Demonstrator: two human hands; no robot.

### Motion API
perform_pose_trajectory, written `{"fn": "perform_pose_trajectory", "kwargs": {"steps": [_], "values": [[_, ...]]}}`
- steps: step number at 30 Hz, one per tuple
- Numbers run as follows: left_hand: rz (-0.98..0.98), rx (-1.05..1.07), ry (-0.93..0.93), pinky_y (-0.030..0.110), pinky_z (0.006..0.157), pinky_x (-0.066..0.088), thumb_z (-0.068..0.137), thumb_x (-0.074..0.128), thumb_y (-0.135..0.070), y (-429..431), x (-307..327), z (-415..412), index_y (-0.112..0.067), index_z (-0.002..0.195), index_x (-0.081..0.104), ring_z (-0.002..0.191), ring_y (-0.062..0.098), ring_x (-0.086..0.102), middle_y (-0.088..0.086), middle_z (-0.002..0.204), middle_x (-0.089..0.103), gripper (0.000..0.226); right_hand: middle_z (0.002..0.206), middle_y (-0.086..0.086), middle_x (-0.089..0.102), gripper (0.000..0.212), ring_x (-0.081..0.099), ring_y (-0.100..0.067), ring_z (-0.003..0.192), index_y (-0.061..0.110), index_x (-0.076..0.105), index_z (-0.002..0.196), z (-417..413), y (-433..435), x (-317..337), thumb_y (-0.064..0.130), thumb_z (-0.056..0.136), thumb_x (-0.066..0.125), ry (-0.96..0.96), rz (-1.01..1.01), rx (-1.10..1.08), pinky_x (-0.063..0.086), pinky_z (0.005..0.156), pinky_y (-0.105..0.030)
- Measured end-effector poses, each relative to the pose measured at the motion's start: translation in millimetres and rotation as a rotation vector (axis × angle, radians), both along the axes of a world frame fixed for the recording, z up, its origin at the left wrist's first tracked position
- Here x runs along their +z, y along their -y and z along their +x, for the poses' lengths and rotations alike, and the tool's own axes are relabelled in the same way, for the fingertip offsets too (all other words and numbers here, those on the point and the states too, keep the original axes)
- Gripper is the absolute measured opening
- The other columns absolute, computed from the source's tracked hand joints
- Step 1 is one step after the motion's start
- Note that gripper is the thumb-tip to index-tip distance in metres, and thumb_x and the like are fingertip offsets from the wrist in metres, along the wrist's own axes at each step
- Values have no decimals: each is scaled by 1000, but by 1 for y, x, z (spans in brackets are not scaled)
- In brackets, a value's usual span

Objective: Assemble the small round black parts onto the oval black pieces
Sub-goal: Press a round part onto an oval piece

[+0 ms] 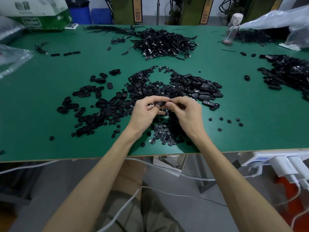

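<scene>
Both hands meet above the middle of the green table point(50, 81). My left hand point(147, 111) grips an oval black piece point(159, 104) between thumb and fingers. My right hand point(185, 113) pinches the same piece at its right end; whether a small round part sits under its fingertips is hidden. A heap of small round black parts point(150, 86) lies just beyond the hands, and more round parts point(162, 133) lie under the wrists. Loose oval pieces point(93, 104) spread to the left; another group of oval pieces point(200, 89) lies to the right.
A tangle of black cables point(165, 42) lies at the back centre. More black parts point(289, 72) pile at the right edge. A clear bottle point(232, 29), plastic bags point(284, 19) and a green-white carton point(41, 12) stand at the back. A power strip point(275, 163) hangs below the table's front edge.
</scene>
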State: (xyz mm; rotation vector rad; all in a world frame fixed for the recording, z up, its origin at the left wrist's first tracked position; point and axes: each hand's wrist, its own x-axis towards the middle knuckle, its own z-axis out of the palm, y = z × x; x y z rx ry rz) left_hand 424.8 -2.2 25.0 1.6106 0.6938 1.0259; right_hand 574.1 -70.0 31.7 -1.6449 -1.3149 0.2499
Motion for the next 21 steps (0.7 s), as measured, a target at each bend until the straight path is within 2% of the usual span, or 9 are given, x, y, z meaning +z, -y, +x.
{"fn": "perform_pose_trajectory", "kwargs": {"steps": [3, 6, 10, 13, 17, 21], "values": [[-37, 13, 32, 34, 85, 63, 101, 54, 9, 0, 0, 0, -4, 115, 73, 101, 23, 77, 14, 114, 76, 27, 102, 2, 74, 17, 64, -16, 101, 20, 81, 105, 0, 2, 2, 29, 99, 68, -12, 17, 5, 50, 91, -37], [-49, 24, 33, 33, 84, 63, 102, 55, 7, 0, 0, 0, -5, 112, 73, 100, 24, 77, 13, 113, 76, 24, 104, 3, 73, 17, 64, -12, 102, 22, 80, 109, -1, 2, 3, 26, 99, 67, -30, 32, -6, 51, 92, -36], [-71, 36, 5, 33, 85, 63, 102, 56, 6, -1, -1, 0, 2, 116, 71, 99, 23, 78, 13, 110, 76, 21, 102, 3, 73, 20, 66, -8, 97, 24, 79, 116, 0, 2, 2, 20, 98, 69, -47, 44, 10, 51, 88, -26], [-71, 36, -1, 32, 85, 63, 102, 57, 6, -1, -1, 0, 3, 117, 71, 99, 23, 77, 14, 112, 75, 21, 88, 7, 72, 16, 65, -4, 82, 22, 77, 109, 0, 3, 2, 17, 95, 73, -115, 79, 27, 50, 77, -21], [-81, 33, -2, 31, 86, 62, 102, 55, 7, -1, -2, 1, 1, 117, 71, 100, 22, 77, 14, 112, 75, 22, 77, 1, 69, 10, 57, -5, 67, 20, 71, 101, -1, 3, 1, 15, 93, 74, -149, 100, 32, 43, 65, -19], [-80, 33, -2, 32, 86, 62, 101, 56, 7, 0, -2, 0, -2, 117, 72, 101, 21, 77, 12, 111, 76, 24, 84, 5, 77, 10, 70, -9, 80, 16, 76, 102, -1, 2, 0, 20, 93, 76, -151, 58, 37, 56, 78, -29]]}}
